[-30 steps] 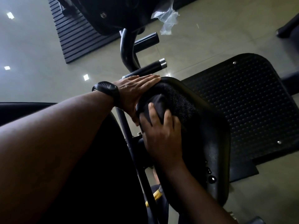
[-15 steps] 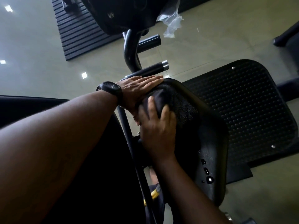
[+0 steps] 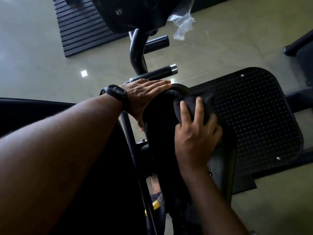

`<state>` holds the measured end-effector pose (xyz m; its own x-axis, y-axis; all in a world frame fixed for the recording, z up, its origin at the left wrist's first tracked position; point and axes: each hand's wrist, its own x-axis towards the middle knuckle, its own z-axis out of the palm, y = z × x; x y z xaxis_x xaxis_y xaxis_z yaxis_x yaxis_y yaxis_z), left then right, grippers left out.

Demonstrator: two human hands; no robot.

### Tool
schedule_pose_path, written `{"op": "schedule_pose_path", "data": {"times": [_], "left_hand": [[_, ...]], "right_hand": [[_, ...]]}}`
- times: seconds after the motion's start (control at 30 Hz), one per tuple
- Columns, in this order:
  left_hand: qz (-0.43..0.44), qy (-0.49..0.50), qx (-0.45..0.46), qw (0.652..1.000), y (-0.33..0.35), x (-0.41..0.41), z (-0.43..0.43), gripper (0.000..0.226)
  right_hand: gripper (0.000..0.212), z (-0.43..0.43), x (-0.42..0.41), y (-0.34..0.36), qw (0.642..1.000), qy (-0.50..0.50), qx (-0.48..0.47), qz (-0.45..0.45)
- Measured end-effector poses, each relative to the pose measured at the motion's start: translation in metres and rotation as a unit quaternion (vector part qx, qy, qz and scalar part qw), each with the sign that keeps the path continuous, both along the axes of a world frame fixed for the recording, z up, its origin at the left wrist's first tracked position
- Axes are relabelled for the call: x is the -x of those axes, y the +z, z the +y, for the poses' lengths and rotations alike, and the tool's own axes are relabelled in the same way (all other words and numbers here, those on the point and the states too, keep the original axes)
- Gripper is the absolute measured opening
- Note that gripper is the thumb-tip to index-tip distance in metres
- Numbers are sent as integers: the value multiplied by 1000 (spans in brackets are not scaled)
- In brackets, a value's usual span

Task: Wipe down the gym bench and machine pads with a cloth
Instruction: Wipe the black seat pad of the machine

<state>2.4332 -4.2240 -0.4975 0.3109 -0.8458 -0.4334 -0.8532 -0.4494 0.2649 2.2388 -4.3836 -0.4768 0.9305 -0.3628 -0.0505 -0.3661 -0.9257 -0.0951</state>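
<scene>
Pad [image 3: 159, 133] lengthwise away, cloth [image 3: 190, 105] at far end

Readable text: none could be made out anywhere in the scene.
Black round wristwatch [image 3: 116, 94], left of centre: its face showed faint light marks, too blurred to read.
Small yellow strip [image 3: 156, 205], near edge: it showed no legible print.

Covers most of the dark cloth [image 3: 190, 106] under the right hand [image 3: 194, 139]; merges its outline with the black pad [image 3: 160, 124]. Hides the pad's lower end behind the forearm. Crops upper pad [image 3: 132, 12] and ribbed mat [image 3: 81, 28] at the top edge.
</scene>
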Motion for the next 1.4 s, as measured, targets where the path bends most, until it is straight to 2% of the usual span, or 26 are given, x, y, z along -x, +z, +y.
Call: {"op": "schedule_pose_path", "data": {"times": [0.1, 0.17, 0.27, 0.33, 0.43, 0.5, 0.57, 0.63, 0.7, 0.77, 0.83, 0.93, 1.0, 1.1, 1.17, 1.27, 1.33, 1.4], "left_hand": [[-6, -1, 14, 1000, 2, 1, 1, 165], [5, 0, 14, 1000, 1, 1, -1, 165], [-1, 5, 3, 1000, 0, 3, -2, 165], [-11, 0, -1, 1000, 1, 3, -2, 167], [-19, -11, -21, 1000, 5, 4, -3, 166], [-30, -20, -27, 999, 8, 5, -3, 167], [-36, -31, -31, 998, 10, 6, -6, 167], [-37, -33, -32, 998, 15, 9, -8, 167], [-38, -19, -38, 998, 19, 19, -8, 168], [-37, 7, -46, 998, 21, 31, -10, 170], [-46, 20, -48, 998, 22, 37, -11, 172], [-46, 19, -53, 997, 19, 34, -10, 171], [-33, 24, -53, 998, 19, 33, -11, 170], [-12, 33, -56, 998, 19, 33, -12, 172], [-2, 40, -52, 998, 19, 32, -12, 173], [10, 51, -54, 997, 18, 32, -12, 174], [19, 60, -58, 996, 17, 33, -15, 176], [26, 68, -66, 995, 17, 33, -14, 177]], "right_hand": [[50, 36, 22, -3, 1000, 20, -3, -3], [50, 45, 15, -7, 997, 82, -14, 1], [51, 16, -16, -10, 983, 185, -5, -2], [53, -15, -31, -10, 988, 156, 2, -2], [60, -40, -19, -3, 999, -28, -34, 7], [59, -22, 5, 2, 996, -87, -21, 1], [55, 9, 25, 1, 998, -58, -7, -13], [51, 33, 30, -1, 1000, 15, -9, -15], [52, 33, 18, -5, 994, 112, -16, 2], [52, 11, -3, -6, 986, 165, -5, 2], [54, -15, -10, -6, 991, 133, -2, 10], [60, -35, 9, -1, 999, -29, -16, 14], [57, -20, 31, 2, 996, -87, -6, 11], [54, 23, 51, 2, 999, -36, -17, 2], [50, 39, 47, -2, 998, 54, -19, -5], [50, 16, 10, -9, 986, 169, 2, -17], [54, -11, -11, -10, 989, 147, 16, -7], [58, -28, -13, -7, 999, 38, -4, 3]]}}
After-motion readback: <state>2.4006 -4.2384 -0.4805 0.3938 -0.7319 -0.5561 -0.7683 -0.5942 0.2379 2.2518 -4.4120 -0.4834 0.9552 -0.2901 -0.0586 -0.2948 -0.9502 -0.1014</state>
